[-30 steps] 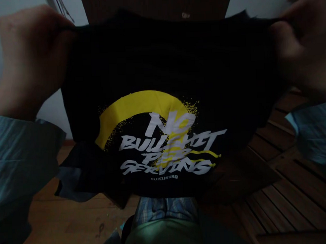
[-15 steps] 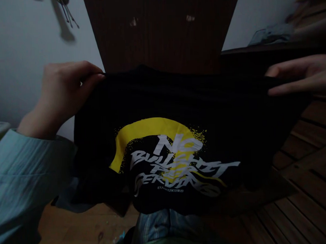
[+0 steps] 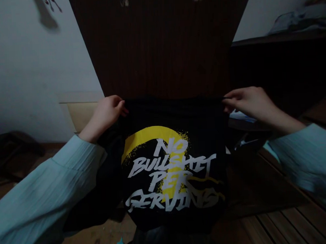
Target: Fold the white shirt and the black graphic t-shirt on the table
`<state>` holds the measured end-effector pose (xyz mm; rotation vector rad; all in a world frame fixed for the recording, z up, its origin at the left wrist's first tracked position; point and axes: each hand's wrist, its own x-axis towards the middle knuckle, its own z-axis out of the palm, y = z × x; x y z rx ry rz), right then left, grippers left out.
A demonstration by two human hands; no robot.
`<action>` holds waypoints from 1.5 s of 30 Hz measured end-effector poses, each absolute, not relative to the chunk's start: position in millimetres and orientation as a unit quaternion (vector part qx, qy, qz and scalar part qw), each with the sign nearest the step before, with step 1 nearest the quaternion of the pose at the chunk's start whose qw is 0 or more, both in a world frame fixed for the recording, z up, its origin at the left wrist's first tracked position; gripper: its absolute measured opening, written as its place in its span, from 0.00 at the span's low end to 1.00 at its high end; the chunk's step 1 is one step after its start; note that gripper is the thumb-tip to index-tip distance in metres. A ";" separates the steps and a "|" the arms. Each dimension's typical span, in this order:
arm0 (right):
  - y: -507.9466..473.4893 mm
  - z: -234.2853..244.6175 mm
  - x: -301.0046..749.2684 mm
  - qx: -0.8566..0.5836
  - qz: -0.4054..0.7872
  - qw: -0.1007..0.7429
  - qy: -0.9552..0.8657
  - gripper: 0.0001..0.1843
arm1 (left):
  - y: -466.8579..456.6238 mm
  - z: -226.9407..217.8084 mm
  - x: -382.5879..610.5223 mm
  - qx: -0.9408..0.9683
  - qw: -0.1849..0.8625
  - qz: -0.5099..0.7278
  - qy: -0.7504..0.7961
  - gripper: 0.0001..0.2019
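A black T-shirt point(image 3: 141, 114) hangs stretched out in front of me, its printed side facing me. The print is a yellow curved shape with white brush-style lettering. My left hand point(image 3: 108, 111) pinches the shirt's upper left edge between thumb and fingers. At the upper right edge, my right hand point(image 3: 245, 100) is closed on the cloth in the same way. Between the two hands the top edge runs nearly level and taut. The lower part droops towards my lap, and dark cloth hangs below my left forearm.
A dark wooden cabinet door point(image 3: 162, 46) stands straight ahead. On the right is a dark shelf point(image 3: 256, 41) with a pile of cloth point(image 3: 299, 20). Wooden slats point(image 3: 286, 221) lie at the lower right. Small scraps point(image 3: 120, 242) are on the floor point(image 3: 87, 238).
Both hands have come closer together and away from me, each still on the shirt. The right hand has closed onto the cloth edge, and the shirt is narrower between them. The view has tilted downward.
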<state>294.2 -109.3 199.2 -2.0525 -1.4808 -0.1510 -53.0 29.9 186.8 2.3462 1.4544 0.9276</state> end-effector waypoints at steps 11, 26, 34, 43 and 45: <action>-14.8 103.4 328.8 -0.740 0.241 0.468 -0.419 0.16 | 112.8 93.7 -5.3 0.765 0.239 0.246 0.545 0.27; 15.0 -31.6 267.2 -0.736 0.008 0.062 -0.674 0.33 | 100.5 -34.2 27.5 0.884 -0.032 0.070 0.461 0.28; 19.1 -49.9 266.7 -0.735 -0.073 0.070 -0.671 0.31 | 100.1 -43.0 26.4 0.898 -0.052 0.141 0.414 0.26; 17.0 -40.0 260.7 -0.595 0.090 0.080 -0.794 0.28 | 101.9 -43.2 23.6 0.948 0.116 0.046 0.294 0.27; 15.6 -38.4 261.7 -0.593 0.116 0.085 -0.792 0.30 | 100.4 -40.1 22.9 0.948 0.135 0.044 0.286 0.28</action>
